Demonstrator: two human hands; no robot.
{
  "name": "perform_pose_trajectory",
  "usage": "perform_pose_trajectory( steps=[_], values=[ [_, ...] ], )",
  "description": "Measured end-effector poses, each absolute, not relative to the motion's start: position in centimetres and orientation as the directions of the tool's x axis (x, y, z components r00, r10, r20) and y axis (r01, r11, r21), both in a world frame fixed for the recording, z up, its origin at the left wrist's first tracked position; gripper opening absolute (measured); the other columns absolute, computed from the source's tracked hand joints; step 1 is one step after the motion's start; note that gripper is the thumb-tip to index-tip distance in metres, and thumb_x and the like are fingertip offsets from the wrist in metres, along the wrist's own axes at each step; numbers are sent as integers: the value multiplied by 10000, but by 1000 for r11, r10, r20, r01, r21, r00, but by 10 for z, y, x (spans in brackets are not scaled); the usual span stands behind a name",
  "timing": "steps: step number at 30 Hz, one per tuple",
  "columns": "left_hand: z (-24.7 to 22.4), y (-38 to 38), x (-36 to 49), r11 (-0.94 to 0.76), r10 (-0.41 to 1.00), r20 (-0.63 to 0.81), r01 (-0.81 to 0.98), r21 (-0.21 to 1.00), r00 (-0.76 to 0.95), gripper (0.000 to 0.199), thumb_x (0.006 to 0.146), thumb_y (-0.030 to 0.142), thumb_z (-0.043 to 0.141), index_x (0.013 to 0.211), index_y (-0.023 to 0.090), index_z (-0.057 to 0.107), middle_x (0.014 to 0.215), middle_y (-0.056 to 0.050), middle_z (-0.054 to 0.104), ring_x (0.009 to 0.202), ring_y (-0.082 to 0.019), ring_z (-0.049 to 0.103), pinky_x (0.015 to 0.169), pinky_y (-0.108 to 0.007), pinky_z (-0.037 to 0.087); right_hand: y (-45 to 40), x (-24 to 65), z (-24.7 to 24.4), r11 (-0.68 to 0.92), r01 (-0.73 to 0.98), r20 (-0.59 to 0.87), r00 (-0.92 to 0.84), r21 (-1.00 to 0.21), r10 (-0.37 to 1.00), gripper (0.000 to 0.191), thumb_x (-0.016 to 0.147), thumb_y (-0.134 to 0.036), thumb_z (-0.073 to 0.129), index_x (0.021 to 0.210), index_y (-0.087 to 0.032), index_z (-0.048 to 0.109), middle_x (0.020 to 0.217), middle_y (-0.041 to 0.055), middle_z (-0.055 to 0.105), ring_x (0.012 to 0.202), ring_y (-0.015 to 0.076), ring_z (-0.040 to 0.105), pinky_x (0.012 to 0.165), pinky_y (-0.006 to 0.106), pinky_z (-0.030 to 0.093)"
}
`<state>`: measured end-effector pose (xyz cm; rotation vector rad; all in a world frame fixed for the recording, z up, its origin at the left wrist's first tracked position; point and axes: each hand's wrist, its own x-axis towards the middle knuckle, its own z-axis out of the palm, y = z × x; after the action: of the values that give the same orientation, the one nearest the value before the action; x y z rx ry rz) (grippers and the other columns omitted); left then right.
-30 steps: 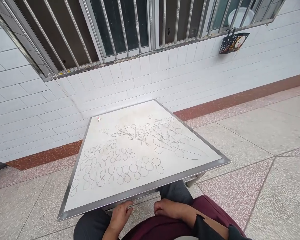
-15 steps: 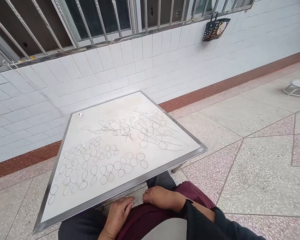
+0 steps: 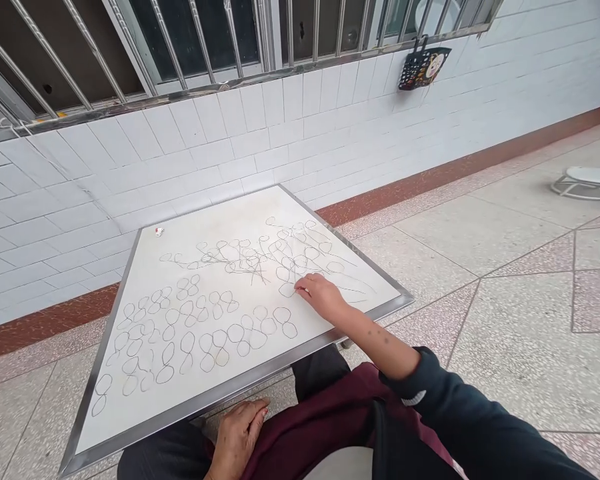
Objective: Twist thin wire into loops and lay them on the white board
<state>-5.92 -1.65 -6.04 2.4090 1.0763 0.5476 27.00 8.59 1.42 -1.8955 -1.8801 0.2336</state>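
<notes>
My right hand (image 3: 323, 298) is over the white table (image 3: 240, 200) near its right side. Its fingertips are closed together at the edge of a thin wire loop (image 3: 286, 291); what lies between them I cannot make out. Around and beyond it is a tangle of thin dark wires with looped ends (image 3: 250, 257), partly hidden by the hand. On the left and front of the tabletop lie several wire figure-eights (image 3: 215, 350) in loose rows. My left hand (image 3: 237, 433) rests on my lap below the table edge, fingers loosely extended, holding nothing visible.
A small white and red object (image 3: 159, 232) sits at the table's far left corner. Behind is a white tiled wall (image 3: 190, 160) with barred windows. A black patterned basket bag (image 3: 423, 69) hangs from the bars. A round white stool (image 3: 590, 179) stands on the floor at the right.
My right hand has risen from my lap and reached forward over the table to the looped wires, its fingertips closing there. My left hand has stayed on my lap.
</notes>
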Motion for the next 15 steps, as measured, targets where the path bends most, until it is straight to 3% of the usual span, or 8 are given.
perform_pose_trajectory(
  steps=[15],
  values=[
    [-59,-20,-72,-573,794,196,600,558,576,295,955,346,453,1087,261,704,988,-40,756,886,-177,714,808,-251,567,122,264,-1,-41,944,88,73,-328,993,141,931,-238,529,1030,-194,619,1021,84,600,997,229,534,722,291,441]
  ],
)
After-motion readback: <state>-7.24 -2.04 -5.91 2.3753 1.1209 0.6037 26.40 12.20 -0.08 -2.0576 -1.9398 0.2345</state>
